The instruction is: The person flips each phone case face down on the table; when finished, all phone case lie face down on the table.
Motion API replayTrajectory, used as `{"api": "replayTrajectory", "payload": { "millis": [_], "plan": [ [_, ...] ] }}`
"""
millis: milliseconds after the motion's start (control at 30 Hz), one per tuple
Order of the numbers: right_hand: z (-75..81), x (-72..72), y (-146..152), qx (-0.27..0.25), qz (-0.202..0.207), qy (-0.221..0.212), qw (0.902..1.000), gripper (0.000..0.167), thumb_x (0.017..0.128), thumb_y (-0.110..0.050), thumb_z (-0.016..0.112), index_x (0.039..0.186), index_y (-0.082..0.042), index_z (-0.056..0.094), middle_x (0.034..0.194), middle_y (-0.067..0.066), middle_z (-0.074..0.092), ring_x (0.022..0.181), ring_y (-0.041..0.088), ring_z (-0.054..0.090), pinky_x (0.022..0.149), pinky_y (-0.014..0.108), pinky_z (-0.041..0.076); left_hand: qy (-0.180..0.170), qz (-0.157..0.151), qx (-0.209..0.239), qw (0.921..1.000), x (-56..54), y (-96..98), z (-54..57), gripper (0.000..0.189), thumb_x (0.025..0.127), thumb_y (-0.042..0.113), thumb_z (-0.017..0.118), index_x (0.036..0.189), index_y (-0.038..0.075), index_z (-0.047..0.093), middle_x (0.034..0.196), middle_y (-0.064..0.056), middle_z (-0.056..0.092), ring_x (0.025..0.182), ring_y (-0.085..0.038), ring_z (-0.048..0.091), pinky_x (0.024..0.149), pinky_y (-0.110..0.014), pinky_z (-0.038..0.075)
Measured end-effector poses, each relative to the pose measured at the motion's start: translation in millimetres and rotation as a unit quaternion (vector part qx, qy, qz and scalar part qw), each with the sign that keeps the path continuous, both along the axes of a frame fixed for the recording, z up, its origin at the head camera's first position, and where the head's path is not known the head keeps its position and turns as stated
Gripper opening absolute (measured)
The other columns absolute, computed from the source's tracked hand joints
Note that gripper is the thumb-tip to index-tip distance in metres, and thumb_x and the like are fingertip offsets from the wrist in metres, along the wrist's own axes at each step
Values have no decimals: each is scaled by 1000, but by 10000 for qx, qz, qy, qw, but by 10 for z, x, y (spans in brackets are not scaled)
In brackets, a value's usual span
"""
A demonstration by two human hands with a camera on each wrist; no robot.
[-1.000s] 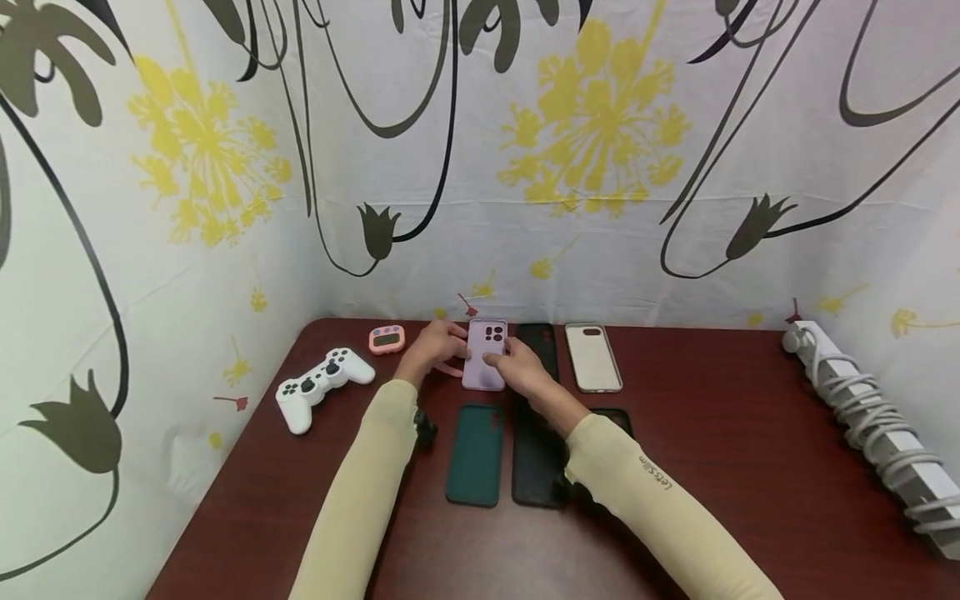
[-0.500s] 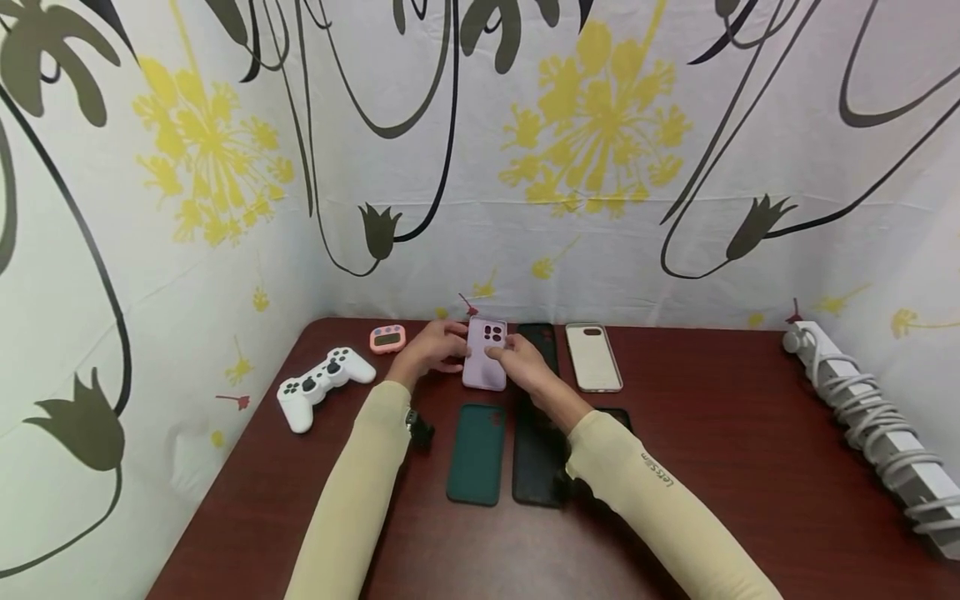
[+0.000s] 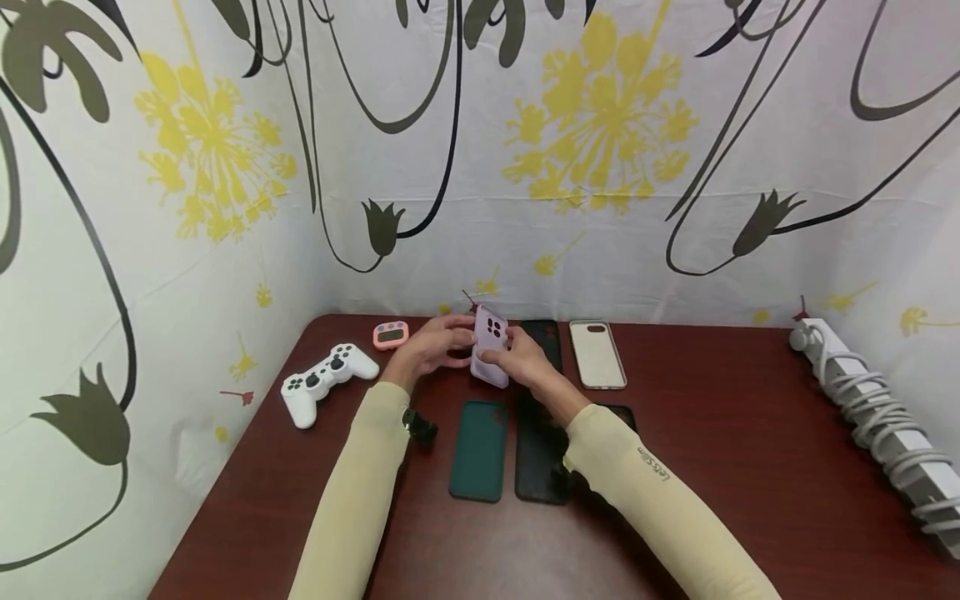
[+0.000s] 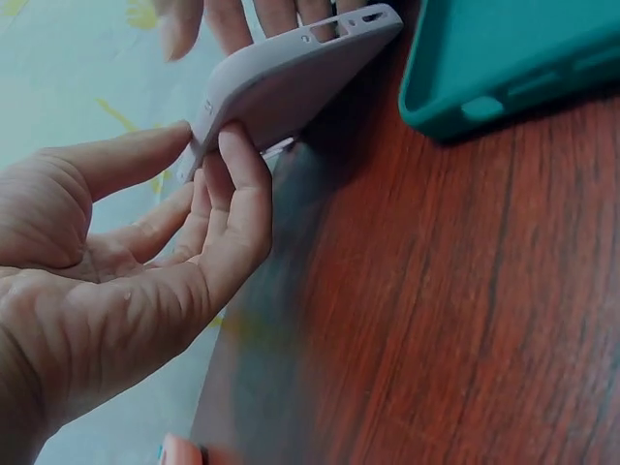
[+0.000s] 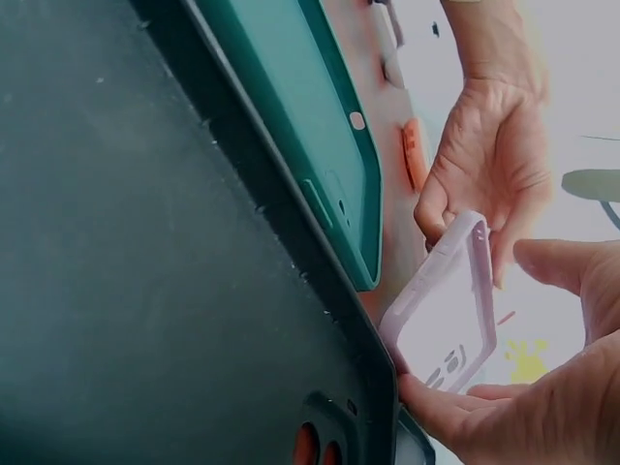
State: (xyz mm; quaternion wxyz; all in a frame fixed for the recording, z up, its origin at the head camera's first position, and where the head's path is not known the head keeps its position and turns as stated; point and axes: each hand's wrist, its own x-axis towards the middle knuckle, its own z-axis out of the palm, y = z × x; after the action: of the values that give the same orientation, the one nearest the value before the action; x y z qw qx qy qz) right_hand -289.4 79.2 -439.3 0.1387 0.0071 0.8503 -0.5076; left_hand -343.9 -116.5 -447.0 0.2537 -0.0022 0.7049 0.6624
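A lilac phone case (image 3: 491,343) with camera cutouts is held at the far side of the table, tilted, its lower end close over the wood. My left hand (image 3: 437,343) pinches its left edge; in the left wrist view thumb and fingers meet at a corner of the case (image 4: 281,92). From the right, my right hand (image 3: 522,357) grips the opposite edge, thumb across the face and fingers behind. Nearest below lies a green phone case (image 3: 478,452). A black case (image 3: 542,458) lies partly beneath the right forearm, with another dark case (image 3: 551,340) beyond it.
A cream phone case (image 3: 597,356) lies right of the hands, and one more dark case (image 3: 622,415) peeks from under the right sleeve. To the left are a white game controller (image 3: 326,382) and a pink timer (image 3: 391,335). A cord-wrapped white bar (image 3: 873,417) runs along the right edge.
The lilac phone case has been tipped up and turned between both hands, its upper end rising slightly. The left hand has shifted its hold a little; other things stay put.
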Motion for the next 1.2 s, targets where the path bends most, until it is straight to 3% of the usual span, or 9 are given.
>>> {"api": "replayTrajectory", "payload": {
  "millis": [200, 300, 500, 600, 900, 1200],
  "plan": [
    [31, 13, 0, 70, 4, -15, 10000, 90, 97, -44, 72, 165, -4, 29, 163, 23, 44, 146, 39, 49, 119, 56, 46, 42, -46, 92, 9999, 11, 15, 20, 55, 107, 9, 60, 159, 13, 45, 133, -12, 60, 117, -23, 63, 87, -36, 61],
    [29, 15, 4, 124, -4, 103, 9999, 91, 95, -45, 74, 166, -10, 29, 163, 20, 45, 141, 37, 52, 114, 54, 49, 42, -47, 151, 9999, 8, 32, 8, 54, 107, 8, 61, 158, 12, 46, 131, -11, 60, 119, -23, 62, 88, -37, 61],
    [27, 11, 22, 171, 105, 296, 9994, 89, 95, -43, 76, 168, -23, 29, 154, 19, 55, 124, 33, 62, 99, 48, 55, 146, -141, 232, 9995, 30, 69, 9, 53, 107, 10, 61, 158, 12, 47, 148, -19, 57, 122, -23, 61, 92, -39, 59],
    [28, 10, 27, 157, 182, 335, 9991, 86, 96, -41, 75, 168, -25, 30, 153, 20, 57, 126, 34, 64, 99, 48, 57, 220, -195, 238, 9993, 42, 81, 21, 51, 108, 11, 61, 157, 12, 48, 151, -21, 56, 123, -23, 62, 92, -40, 60],
    [68, -15, 8, 112, 261, 251, 9993, 75, 99, -33, 71, 165, -25, 37, 153, 17, 59, 128, 34, 65, 100, 48, 59, 121, -389, 439, 9982, 77, 59, 17, 54, 111, 13, 55, 163, 15, 41, 160, -19, 51, 147, -37, 52, 114, -61, 51],
    [100, 12, -11, 434, 145, 366, 9983, 60, 99, -35, 70, 154, -18, 52, 149, 17, 61, 117, 32, 70, 81, 41, 65, 79, -589, 319, 9977, 104, 56, -49, 49, 112, 20, 55, 161, 17, 47, 157, -17, 54, 142, -38, 57, 99, -57, 62]
  ]
}}
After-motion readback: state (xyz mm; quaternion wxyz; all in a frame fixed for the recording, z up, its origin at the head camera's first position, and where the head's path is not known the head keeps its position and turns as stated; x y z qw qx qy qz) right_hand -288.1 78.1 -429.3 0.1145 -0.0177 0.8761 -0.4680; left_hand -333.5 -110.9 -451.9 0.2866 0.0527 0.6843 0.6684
